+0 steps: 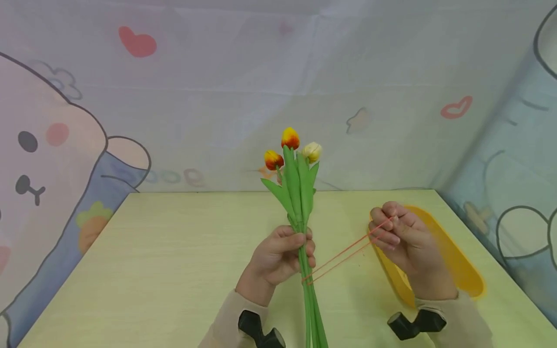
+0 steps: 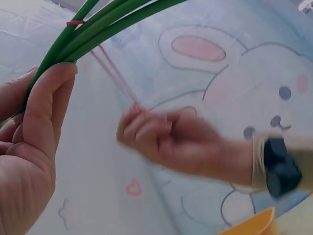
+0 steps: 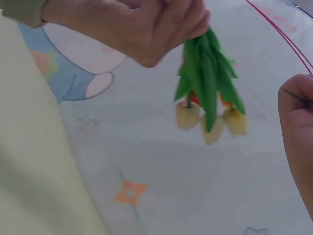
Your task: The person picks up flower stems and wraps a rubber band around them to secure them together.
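Observation:
My left hand (image 1: 280, 256) grips a bunch of artificial tulips (image 1: 300, 188) by the green stems, just under the leaves. Orange-red and pale cream blooms top the bunch, which stands nearly upright in the head view. Below that hand a red rubber band (image 1: 348, 249) loops round the stems and stretches up to the right. My right hand (image 1: 406, 237) pinches its far end between thumb and fingers. In the left wrist view the band (image 2: 115, 73) runs taut from the stems (image 2: 107, 22) to the right hand (image 2: 161, 137). Several blooms (image 3: 210, 125) hang upside down in the right wrist view.
A yellow plastic tray (image 1: 461, 266) lies on the table's right side, under and behind the right hand. The pale wooden table (image 1: 174, 270) reaches back to a cartoon-printed cloth (image 1: 226, 96), which also hangs along both sides.

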Demonstrator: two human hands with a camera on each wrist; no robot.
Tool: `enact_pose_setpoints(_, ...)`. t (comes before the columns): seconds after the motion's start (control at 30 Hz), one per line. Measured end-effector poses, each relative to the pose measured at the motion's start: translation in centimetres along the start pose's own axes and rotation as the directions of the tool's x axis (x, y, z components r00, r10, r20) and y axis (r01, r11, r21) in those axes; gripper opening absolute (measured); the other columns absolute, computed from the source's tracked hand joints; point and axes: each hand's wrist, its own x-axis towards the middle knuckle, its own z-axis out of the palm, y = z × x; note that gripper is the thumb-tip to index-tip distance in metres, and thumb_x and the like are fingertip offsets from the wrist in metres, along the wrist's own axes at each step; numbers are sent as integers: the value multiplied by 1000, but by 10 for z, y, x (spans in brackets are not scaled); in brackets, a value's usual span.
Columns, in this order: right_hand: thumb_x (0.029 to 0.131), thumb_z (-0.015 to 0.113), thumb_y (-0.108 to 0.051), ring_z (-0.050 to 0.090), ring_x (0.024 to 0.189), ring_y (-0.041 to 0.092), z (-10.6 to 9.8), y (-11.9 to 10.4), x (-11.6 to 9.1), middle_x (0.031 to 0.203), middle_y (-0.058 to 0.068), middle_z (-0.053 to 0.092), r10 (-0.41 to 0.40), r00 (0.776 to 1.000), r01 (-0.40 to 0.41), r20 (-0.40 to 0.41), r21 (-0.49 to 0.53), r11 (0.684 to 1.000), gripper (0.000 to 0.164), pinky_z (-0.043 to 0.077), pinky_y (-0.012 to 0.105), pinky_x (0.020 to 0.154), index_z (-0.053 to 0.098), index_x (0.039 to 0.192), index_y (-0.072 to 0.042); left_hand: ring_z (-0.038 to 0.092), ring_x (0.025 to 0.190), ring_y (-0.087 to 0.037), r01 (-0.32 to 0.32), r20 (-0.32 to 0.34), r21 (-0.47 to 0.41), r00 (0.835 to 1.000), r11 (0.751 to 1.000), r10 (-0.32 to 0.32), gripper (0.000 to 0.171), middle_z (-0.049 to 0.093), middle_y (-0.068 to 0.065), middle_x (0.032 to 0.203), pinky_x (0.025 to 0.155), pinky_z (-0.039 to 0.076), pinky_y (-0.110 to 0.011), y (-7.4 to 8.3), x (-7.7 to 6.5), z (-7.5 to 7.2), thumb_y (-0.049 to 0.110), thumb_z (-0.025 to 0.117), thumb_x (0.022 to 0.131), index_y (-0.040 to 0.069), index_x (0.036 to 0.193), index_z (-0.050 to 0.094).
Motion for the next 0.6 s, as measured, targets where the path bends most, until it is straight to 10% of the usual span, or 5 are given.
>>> enact_pose_setpoints(0.2, 105, 23, -4, 18, 63, 12, -8, 40, -14, 89, 6, 29, 65, 994, -58, -89, 76, 995, 22, 18, 19, 56, 44, 110, -3, 71, 78, -10, -89, -84, -115, 993, 989, 79, 11, 72, 0, 86, 73, 57, -16, 3, 2, 15, 14, 61, 96, 7, 98, 69)
enact_pose_setpoints(0.33, 106, 23, -6, 26, 68, 10, -9, 60, -22, 94, 2, 40, 96, 988, -99, -120, -14, 995, 27, 25, 16, 60, 49, 113, -6, 71, 80, -12, -211, -282, -168, 946, 963, 158, 12, 71, -3, 85, 69, 57, -14, 10, 2, 20, 12, 58, 98, 5, 94, 66)
enact_pose_setpoints(0.6, 106, 26, -4, 31, 70, 10, 0, 89, -29, 95, -5, 47, 141, 948, -198, -285, -184, 963, 27, 20, 23, 61, 52, 107, -11, 69, 85, -20, -436, -708, -151, 674, 887, 211, 13, 63, -8, 86, 74, 57, -17, 18, 8, 21, 7, 55, 97, 0, 89, 60)
